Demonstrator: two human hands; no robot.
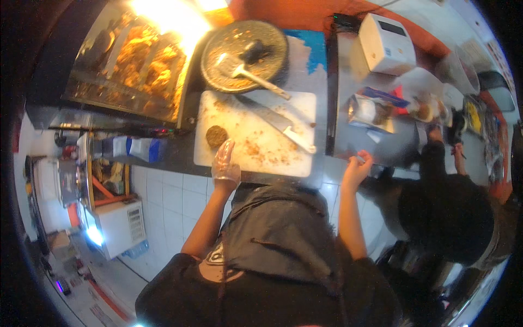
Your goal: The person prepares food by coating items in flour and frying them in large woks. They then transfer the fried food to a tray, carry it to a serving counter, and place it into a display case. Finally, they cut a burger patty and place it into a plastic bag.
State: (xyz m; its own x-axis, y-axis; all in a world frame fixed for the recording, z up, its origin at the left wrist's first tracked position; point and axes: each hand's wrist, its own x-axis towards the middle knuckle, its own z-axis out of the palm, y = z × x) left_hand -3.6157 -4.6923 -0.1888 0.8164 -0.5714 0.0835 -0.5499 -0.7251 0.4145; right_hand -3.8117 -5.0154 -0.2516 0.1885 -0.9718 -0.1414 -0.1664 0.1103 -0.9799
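My left hand [226, 165], in a clear plastic glove, reaches over the front left of a white cutting board [204, 157]. Its fingers are extended, their tips just by a round brown patty [216, 136]. Bare and partly curled, my right hand [359, 165] is raised near the counter's front edge, right of the board; whether it pinches something small I cannot tell. Brown crumbs [257, 151] are scattered over the board. A long knife [265, 116] with a white handle lies slantwise across it. Behind, a slotted spatula [233, 67] rests on a round, crumb-strewn pan [212, 77], its handle overhanging the board.
At the left stands a brightly lit glass display case [151, 61] full of fried food. On the right-hand counter are a white printer-like machine [388, 45], an opened package [367, 112] and plastic bags. A co-worker in dark clothes [445, 212] works there, close to my right.
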